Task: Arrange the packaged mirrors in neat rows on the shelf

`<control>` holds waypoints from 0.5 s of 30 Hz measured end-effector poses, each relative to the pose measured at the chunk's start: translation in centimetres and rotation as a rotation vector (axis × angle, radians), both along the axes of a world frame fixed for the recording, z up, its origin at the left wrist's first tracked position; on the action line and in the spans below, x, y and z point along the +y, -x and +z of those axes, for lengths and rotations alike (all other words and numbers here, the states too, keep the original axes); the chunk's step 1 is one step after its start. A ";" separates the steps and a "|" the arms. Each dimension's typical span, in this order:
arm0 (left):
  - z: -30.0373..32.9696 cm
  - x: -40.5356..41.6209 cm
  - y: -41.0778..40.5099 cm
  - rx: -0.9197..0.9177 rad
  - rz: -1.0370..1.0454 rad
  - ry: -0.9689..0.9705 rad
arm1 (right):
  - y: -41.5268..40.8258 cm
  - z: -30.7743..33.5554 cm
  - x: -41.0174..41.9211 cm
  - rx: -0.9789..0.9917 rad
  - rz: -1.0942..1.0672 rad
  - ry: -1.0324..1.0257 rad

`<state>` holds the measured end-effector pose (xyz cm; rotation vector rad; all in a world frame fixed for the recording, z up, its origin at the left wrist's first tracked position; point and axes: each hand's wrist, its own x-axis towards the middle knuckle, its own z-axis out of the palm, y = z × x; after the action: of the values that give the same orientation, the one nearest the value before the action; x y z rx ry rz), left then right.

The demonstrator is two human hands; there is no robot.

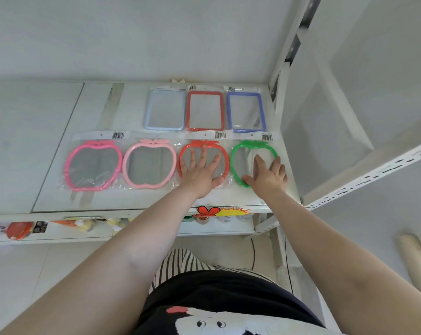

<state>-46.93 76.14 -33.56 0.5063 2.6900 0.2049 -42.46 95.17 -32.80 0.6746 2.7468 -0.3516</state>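
Both hands are pressing flat on apple-shaped mirrors, seven packaged mirrors lying in two rows on the white shelf [141, 201].

The left hand [201, 172] is resting with straight, spread fingers on the red apple mirror [222, 151]; the right hand [268, 175] is lying on the green apple mirror [238, 160], fingers relaxed, gripping nothing. Glossy clear bags with barcoded header cards are holding every piece: four plastic-rimmed apples in front, hot pink [92, 164], pale pink [149, 163], red, green; three rounded rectangles behind, light blue [165, 110], red [204, 111], darker blue [246, 112]. Below, blurry items are perhaps toys.
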 end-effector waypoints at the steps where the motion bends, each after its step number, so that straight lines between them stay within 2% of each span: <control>1: 0.0 0.0 0.0 0.000 -0.001 -0.002 | -0.1 0.0 -0.1 0.007 0.001 -0.006; 4: 0.0 0.1 0.1 0.025 -0.001 -0.032 | -0.1 0.2 -0.3 0.039 -0.014 -0.014; 8: 0.6 0.2 0.0 0.163 0.019 -0.089 | -0.2 0.8 -0.6 0.075 0.006 -0.024; 15: 1.0 -1.1 -0.9 0.335 0.067 -0.297 | -0.2 1.9 -1.7 0.183 0.026 0.020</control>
<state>-46.03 75.03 -32.61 0.5818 3.0227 0.5939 -42.23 93.51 -30.91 0.6295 2.9173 -0.4554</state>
